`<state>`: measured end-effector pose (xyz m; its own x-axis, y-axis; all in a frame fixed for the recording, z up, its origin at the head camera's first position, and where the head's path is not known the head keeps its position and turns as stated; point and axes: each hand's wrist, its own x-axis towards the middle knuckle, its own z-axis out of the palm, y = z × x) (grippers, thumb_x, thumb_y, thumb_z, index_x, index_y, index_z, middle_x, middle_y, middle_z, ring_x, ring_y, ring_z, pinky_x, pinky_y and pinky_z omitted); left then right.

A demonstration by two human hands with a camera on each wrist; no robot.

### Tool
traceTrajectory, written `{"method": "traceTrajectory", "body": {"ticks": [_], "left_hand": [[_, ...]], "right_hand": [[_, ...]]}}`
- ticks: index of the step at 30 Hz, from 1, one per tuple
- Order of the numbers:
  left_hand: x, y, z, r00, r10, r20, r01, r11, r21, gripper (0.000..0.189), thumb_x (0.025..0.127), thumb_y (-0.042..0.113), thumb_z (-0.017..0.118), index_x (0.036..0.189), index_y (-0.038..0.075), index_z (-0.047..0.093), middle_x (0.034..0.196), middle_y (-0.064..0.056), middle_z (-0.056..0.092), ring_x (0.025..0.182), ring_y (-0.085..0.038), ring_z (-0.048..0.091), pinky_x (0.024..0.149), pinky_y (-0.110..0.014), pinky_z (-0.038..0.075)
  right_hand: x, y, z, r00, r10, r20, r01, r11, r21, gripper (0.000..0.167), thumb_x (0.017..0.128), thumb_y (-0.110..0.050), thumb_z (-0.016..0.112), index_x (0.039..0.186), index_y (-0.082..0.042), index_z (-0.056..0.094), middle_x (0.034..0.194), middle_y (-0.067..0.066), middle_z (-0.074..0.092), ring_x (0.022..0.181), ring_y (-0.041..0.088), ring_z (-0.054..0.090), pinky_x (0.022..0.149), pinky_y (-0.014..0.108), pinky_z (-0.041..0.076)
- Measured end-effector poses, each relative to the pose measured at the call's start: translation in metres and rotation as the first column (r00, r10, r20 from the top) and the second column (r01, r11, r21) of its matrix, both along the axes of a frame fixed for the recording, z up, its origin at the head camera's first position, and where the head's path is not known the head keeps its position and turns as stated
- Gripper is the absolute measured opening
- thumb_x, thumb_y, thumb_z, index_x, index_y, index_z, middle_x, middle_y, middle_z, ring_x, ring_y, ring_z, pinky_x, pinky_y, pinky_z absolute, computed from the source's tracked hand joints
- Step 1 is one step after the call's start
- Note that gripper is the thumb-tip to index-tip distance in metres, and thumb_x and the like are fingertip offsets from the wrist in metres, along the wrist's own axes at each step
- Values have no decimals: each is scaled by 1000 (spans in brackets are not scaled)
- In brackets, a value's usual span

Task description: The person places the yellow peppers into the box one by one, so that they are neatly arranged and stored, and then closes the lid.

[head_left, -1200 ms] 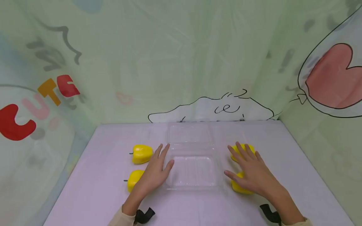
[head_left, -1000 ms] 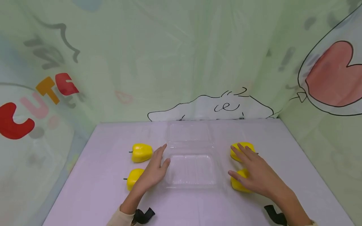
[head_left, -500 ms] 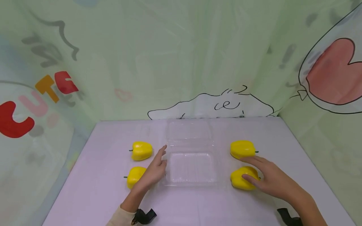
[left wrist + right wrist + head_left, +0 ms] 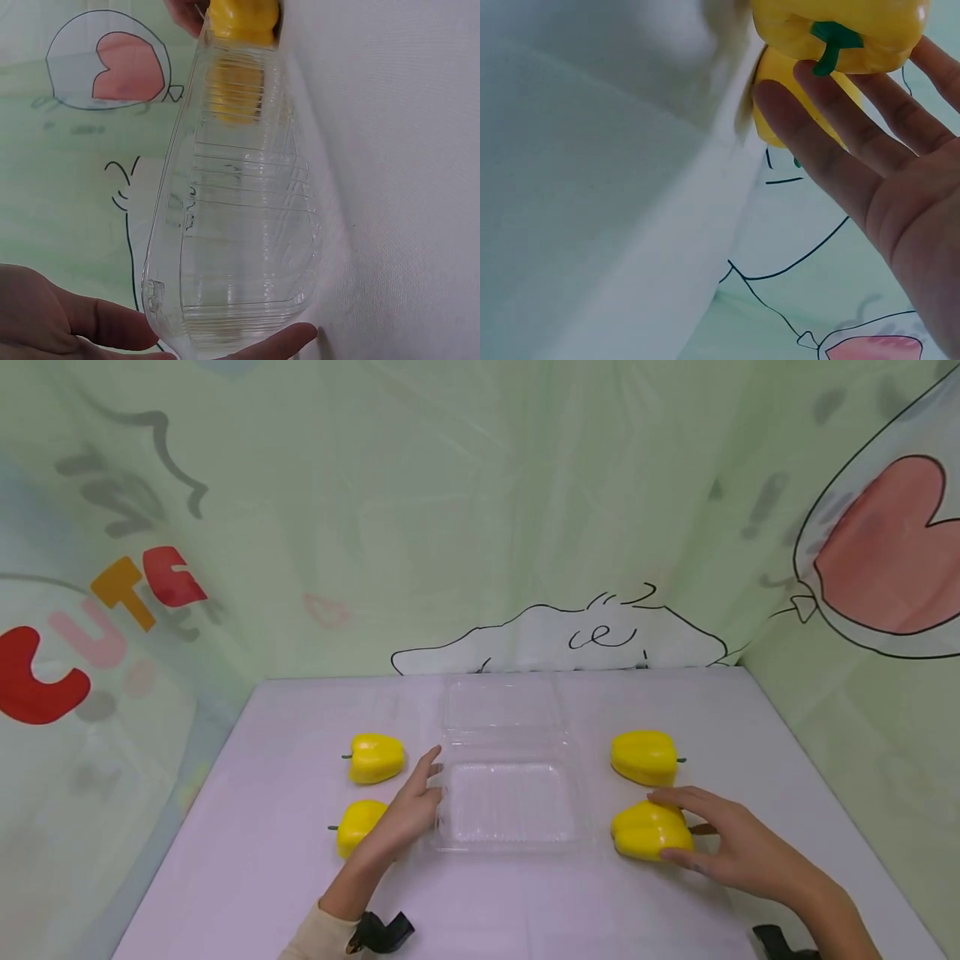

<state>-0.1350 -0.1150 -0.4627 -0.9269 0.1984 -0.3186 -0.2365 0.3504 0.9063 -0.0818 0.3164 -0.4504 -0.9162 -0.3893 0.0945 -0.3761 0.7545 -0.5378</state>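
Observation:
A clear plastic clamshell box lies on the table with its lid folded back. At its left edge is my left hand, fingers mostly straight; in the left wrist view the fingers lie against the box's end wall. My right hand is spread around the stem end of the near right yellow bell pepper, thumb on the near side and fingers on the far side. In the right wrist view its fingers are extended beside the pepper; I cannot tell how firmly they touch. Its palm side shows.
Behind that pepper sits another yellow bell pepper. To the left of the box are a far pepper and a near pepper, the latter partly hidden by my left forearm. A printed curtain rises along the table's back edge.
My right hand has moved right and down from above the right peppers to the near one's stem end, uncovering both. My left hand has turned slightly and come against the box's left edge.

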Motion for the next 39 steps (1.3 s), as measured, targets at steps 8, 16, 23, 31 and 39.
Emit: {"method": "traceTrajectory", "body": {"ticks": [8,16,23,31,39], "left_hand": [[2,-1,2,1000,4,12,-4,1000,13,67,107,9,38,171,20,18,172,-22,30,156,-49,34,119,-72,39],[1,-1,-1,1000,-16,15,16,1000,7,68,107,10,37,171,19,16,173,-22,28,157,-51,32,119,-72,40],[3,-1,-5,999,-25,22,25,1000,-10,68,108,10,37,171,20,15,174,-21,27,156,-49,34,118,-68,44],[3,-1,-5,1000,-20,15,20,1000,-14,69,107,9,38,171,22,16,173,-21,29,154,-49,37,113,-64,50],[2,-2,0,1000,-22,6,22,1000,-13,68,107,8,38,171,21,16,172,-22,29,152,-47,39,110,-58,52]], "right_hand": [[1,2,-3,996,-4,85,9,998,-62,73,80,-45,91,142,-19,64,145,9,64,121,-15,49,77,32,66],[0,1,-5,991,-18,132,30,995,-93,81,79,-44,92,147,-16,59,152,13,57,122,-25,36,78,35,67],[2,1,-6,990,5,142,11,994,-111,78,81,-38,92,148,-17,59,150,10,61,124,-29,32,79,45,66],[1,3,-6,989,15,150,3,992,-122,77,81,-34,92,148,-17,58,150,12,61,123,-29,34,80,46,66],[0,2,-9,990,23,139,-4,990,-139,77,80,-33,92,148,-18,58,150,12,61,124,-29,33,80,47,66]]}}
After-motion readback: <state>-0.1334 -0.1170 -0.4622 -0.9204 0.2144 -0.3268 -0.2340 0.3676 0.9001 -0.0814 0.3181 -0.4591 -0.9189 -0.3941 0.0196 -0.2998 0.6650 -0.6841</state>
